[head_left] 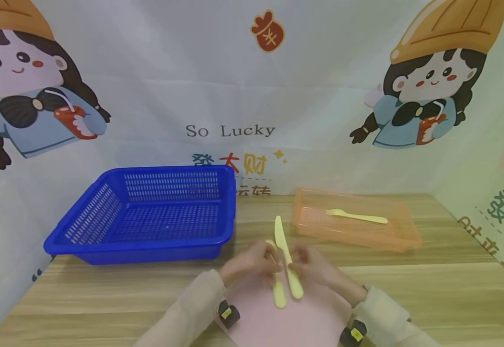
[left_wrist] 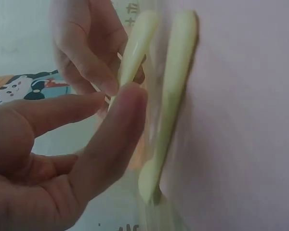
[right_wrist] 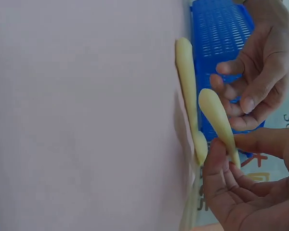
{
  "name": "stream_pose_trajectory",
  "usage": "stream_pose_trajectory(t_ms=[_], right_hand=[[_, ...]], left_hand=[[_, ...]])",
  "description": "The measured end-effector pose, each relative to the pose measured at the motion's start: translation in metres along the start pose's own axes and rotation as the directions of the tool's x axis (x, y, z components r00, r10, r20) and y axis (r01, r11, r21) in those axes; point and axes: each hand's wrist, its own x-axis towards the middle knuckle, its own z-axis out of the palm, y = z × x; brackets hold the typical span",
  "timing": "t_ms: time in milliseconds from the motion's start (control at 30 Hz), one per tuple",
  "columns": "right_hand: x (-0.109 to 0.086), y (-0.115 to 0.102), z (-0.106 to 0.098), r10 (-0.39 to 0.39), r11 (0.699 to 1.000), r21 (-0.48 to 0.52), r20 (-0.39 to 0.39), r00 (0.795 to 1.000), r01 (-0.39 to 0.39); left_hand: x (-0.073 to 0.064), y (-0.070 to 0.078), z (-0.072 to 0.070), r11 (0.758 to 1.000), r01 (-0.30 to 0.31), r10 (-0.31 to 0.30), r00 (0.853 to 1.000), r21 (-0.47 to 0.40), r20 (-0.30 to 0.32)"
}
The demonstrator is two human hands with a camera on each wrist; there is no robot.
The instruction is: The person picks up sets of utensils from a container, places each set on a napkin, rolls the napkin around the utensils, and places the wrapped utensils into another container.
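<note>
A pale yellow knife point(head_left: 281, 238) is raised at a slant over the pink sheet point(head_left: 295, 323), its blade toward the back. My right hand point(head_left: 314, 265) pinches it between thumb and fingers, as the right wrist view shows near the knife's handle point(right_wrist: 214, 110). My left hand point(head_left: 256, 262) hovers close beside the knife, fingers loosely bent with nothing between them; its thumb point(left_wrist: 123, 120) overlaps the knife in the left wrist view. Beneath the hands lies a pale yellow spoon point(left_wrist: 176, 72), handle on the sheet and bowl at its far edge. In the head view the left hand hides the spoon's middle.
Back left on the wooden table point(head_left: 451, 299) stands a large blue basket point(head_left: 147, 258). A shallow orange basket point(head_left: 401, 241) at the back right holds a pale yellow fork point(head_left: 360, 217). Behind the table hangs a printed cloth point(head_left: 321, 96).
</note>
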Motion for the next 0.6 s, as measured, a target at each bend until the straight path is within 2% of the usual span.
stream_pose_trajectory(t_ms=[67, 133, 233, 400, 600], right_hand=[[-0.001, 0.002, 0.001, 0.021, 0.998, -0.051, -0.012, 1.000, -0.022], [0.000, 0.002, 0.002, 0.035, 0.995, -0.090, -0.024, 0.999, -0.037], [0.001, 0.003, 0.006, 0.065, 0.991, -0.118, -0.044, 0.997, -0.070], [0.002, 0.000, 0.010, 0.127, 0.980, -0.144, -0.081, 0.989, -0.138], [0.002, -0.003, 0.013, 0.127, 0.975, -0.175, -0.052, 0.991, -0.134]], left_hand=[[0.000, -0.001, 0.000, 0.995, 0.006, -0.004, 1.000, 0.100, -0.019], [0.000, -0.003, 0.001, 0.977, 0.003, 0.003, 1.000, 0.215, -0.030], [0.001, -0.005, 0.004, 0.946, -0.001, 0.005, 1.000, 0.324, -0.010], [0.003, -0.005, 0.009, 0.933, 0.018, -0.022, 1.000, 0.358, 0.007], [0.004, -0.003, 0.012, 0.941, 0.041, -0.038, 0.999, 0.336, -0.014]])
